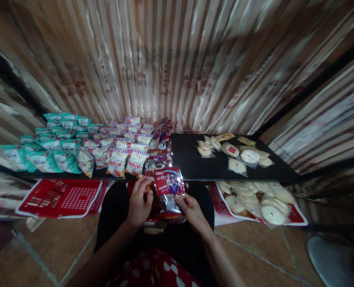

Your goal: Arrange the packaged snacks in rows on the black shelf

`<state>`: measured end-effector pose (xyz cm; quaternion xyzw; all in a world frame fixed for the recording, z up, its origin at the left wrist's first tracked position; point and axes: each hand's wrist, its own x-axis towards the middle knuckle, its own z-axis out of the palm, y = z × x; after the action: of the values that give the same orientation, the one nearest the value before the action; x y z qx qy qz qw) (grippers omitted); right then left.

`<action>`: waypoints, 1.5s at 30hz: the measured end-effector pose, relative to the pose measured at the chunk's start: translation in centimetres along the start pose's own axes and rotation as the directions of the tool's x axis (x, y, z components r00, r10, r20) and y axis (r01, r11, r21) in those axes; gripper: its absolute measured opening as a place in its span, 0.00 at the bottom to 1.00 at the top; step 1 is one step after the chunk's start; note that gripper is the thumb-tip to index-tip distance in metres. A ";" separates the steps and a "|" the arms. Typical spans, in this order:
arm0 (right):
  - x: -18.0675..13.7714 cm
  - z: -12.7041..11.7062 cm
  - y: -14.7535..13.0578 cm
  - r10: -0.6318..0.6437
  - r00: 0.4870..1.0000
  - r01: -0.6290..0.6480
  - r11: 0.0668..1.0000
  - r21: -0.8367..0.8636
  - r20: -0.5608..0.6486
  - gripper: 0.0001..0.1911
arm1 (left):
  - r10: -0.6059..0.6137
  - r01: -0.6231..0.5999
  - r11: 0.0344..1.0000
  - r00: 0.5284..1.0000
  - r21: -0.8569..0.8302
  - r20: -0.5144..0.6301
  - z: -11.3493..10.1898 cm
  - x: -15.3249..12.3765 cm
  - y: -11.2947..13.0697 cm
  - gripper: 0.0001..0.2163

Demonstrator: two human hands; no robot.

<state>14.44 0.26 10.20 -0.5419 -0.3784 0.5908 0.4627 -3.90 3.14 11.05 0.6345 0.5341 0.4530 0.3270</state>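
My right hand (191, 211) pinches the lower right edge of a shiny red and purple snack packet (168, 181), which I hold upright over my lap at the shelf's front edge. To the left of it, my left hand (140, 203) has its fingers curled and closed; whatever they grip is hidden. More dark red and silver packets (162, 145) stand in a row just beyond, on the black shelf (185, 155). Below my hands a red basket, mostly covered, sits between my knees.
White and red snack bags (117, 161) stand left of centre, with teal bags (45, 159) further left. Clear-wrapped pale round pieces (250, 156) lie on the right. Under the shelf are a red basket (63, 199) at left and another basket (298, 215) heaped with wrapped rounds. A striped curtain (177, 63) hangs behind.
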 end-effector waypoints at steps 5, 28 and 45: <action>0.2 -0.2 0.1 -0.017 0.988 0.041 0.988 0.151 -0.151 0.22 | -0.248 0.340 0.899 0.915 -0.277 0.319 2.2 -1.9 -0.7 0.20; 2.6 -0.9 -0.8 -0.156 0.971 0.117 0.971 -0.207 -0.179 0.22 | -0.584 0.731 0.512 0.682 -0.452 0.441 6.0 -0.7 -1.0 0.20; 4.4 -1.6 -1.0 -0.245 0.939 0.125 0.897 -0.425 -0.242 0.26 | -0.578 0.569 0.268 0.740 -0.777 0.343 6.0 -0.5 -0.5 0.10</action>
<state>16.26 4.66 9.71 -0.6671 -0.4706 0.3673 0.4457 1.47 3.17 8.20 0.1517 0.4351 0.5054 0.7295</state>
